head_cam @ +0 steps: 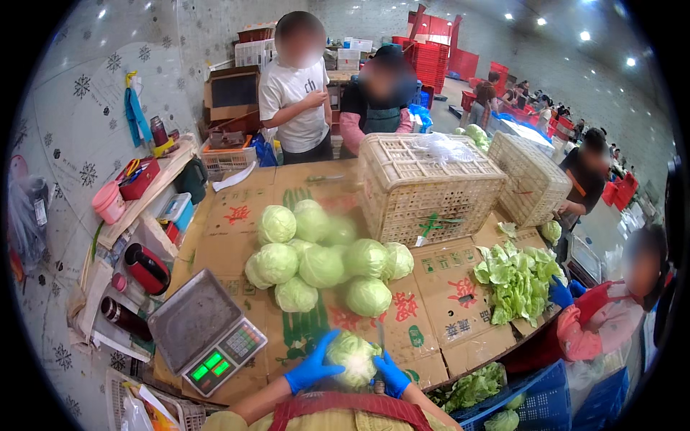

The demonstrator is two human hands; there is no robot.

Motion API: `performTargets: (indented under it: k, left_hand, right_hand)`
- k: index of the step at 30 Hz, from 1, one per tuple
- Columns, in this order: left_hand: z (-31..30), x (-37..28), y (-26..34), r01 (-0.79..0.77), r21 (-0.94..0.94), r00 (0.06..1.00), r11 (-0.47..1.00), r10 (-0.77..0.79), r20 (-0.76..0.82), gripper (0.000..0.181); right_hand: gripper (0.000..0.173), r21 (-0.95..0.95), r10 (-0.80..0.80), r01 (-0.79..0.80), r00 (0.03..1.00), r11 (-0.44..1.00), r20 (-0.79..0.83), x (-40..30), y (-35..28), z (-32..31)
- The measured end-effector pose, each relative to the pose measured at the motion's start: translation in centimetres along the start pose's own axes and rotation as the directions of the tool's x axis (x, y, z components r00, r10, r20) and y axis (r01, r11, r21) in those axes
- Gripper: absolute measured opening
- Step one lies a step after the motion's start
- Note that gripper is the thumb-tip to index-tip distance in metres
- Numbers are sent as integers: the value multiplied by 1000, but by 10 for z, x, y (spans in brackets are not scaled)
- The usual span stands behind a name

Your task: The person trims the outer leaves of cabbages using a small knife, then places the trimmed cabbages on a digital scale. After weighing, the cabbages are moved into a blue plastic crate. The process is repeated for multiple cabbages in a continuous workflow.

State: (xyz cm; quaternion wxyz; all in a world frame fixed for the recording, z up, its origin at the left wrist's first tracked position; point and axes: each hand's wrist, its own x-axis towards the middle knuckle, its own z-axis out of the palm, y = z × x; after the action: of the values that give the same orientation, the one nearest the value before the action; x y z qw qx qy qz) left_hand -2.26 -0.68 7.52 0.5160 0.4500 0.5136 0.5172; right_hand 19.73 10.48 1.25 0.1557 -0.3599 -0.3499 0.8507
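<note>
A green cabbage sits between my two blue-gloved hands near the front edge of the table, its pale stem end turned towards me. My left hand holds its left side. Against the right side of the same cabbage rest the fingers of my right hand. A knife runs beside that cabbage, its blade pointing away from me. The right fingers cross over the knife, and whether they also grip it is unclear. Beyond my hands lies a pile of cabbages on the cardboard-covered table.
A digital scale with a metal pan stands left. Plastic crates stand at the back right, near loose leaves. Another knife lies at the far side. A gloved co-worker is at right, above blue crates. Others stand opposite.
</note>
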Motion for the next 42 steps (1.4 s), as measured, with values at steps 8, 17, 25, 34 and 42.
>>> performTargets:
  k: [8,17,25,34,42]
  left_hand:
    - [-9,14,-30,-33,38,998,999,31,56,97]
    - [-1,20,4,95,-53,982,994,-84,170,98]
    - [-10,30,-21,36,67,985,997,-47,168,101]
    - [-29,23,-52,67,-313,998,947,-59,37,90]
    - [-38,-6,-71,13,11,990,1000,-11,-142,99]
  right_hand:
    - [60,-55,-67,72,994,996,92,5,-3,-5]
    - [61,-46,-139,141,989,989,42,11,10,-16]
    - [66,-6,-37,37,999,999,-2,24,17,-33]
    - [56,-582,-201,145,979,800,-32,-11,-56,6]
    - [43,-634,-830,727,506,265,233,13,-367,87]
